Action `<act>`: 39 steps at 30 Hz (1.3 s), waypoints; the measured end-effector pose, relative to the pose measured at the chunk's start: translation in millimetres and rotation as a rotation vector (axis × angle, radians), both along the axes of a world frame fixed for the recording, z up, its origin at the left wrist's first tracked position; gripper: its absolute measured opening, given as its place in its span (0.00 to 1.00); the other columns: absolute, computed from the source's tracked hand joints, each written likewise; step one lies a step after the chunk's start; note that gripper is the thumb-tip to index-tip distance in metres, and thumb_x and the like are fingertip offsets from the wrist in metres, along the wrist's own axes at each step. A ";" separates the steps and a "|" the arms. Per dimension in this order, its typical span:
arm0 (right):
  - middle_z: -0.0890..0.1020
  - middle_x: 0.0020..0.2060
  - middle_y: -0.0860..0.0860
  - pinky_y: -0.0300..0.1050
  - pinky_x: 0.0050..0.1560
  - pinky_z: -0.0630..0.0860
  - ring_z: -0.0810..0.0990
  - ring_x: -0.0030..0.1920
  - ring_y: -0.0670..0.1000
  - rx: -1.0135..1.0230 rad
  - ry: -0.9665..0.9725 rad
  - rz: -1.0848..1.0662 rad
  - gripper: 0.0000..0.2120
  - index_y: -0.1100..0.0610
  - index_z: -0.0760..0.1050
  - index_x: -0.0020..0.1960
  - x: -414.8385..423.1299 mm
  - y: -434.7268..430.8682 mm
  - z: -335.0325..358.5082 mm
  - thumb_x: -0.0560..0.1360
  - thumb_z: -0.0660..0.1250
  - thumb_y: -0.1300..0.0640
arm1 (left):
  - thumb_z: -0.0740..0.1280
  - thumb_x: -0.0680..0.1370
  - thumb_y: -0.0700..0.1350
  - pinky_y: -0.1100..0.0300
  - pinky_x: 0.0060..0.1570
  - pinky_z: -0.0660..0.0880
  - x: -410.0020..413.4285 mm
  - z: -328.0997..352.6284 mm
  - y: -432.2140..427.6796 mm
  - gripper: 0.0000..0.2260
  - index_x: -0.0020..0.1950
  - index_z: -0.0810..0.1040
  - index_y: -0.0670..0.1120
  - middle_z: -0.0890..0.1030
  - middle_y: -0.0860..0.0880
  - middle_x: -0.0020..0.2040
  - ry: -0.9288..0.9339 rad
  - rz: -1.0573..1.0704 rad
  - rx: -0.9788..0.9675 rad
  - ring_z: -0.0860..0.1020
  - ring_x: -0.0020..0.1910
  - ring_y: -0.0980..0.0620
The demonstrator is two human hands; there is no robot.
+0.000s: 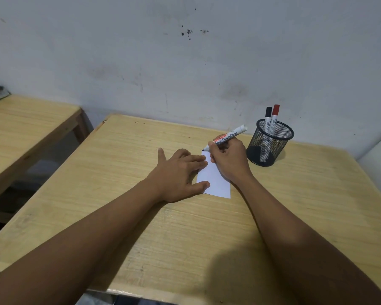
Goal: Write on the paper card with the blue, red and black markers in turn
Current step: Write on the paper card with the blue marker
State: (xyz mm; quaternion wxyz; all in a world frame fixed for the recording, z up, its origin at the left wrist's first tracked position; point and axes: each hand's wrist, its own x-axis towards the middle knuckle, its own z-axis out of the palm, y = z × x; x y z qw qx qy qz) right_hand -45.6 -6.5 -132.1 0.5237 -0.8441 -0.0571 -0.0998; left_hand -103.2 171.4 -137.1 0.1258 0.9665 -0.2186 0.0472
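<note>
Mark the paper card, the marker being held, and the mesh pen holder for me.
paper card [216, 183]: head view, bare middle of the sheet.
marker [233, 134]: head view, printed barrel above the right hand.
mesh pen holder [262, 144]: head view, front mesh wall.

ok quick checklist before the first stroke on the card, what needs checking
1. Paper card pinned flat: ok, left hand presses on its left edge.
2. Marker held firmly: ok, right hand has a writing grip on it.
3. Cap off: ok, the dark tip is bare at the card's far corner.
4. Marker is the blue one: cannot tell, the tip looks dark; black marker and red marker stand capped in the mesh cup.
5. Card blank: ok on the visible part, the rest is hidden under the hands.
6. Tip touching the card: cannot tell.
</note>
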 end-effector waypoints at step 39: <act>0.87 0.34 0.56 0.50 0.38 0.82 0.83 0.33 0.52 0.590 0.023 -0.096 0.06 0.61 0.82 0.42 -14.3 -9.9 40.4 0.78 0.71 0.61 | 0.58 0.77 0.47 0.49 0.62 0.69 4.7 -4.0 8.4 0.21 0.70 0.74 0.50 0.76 0.47 0.65 -0.049 0.208 -0.196 0.72 0.59 0.44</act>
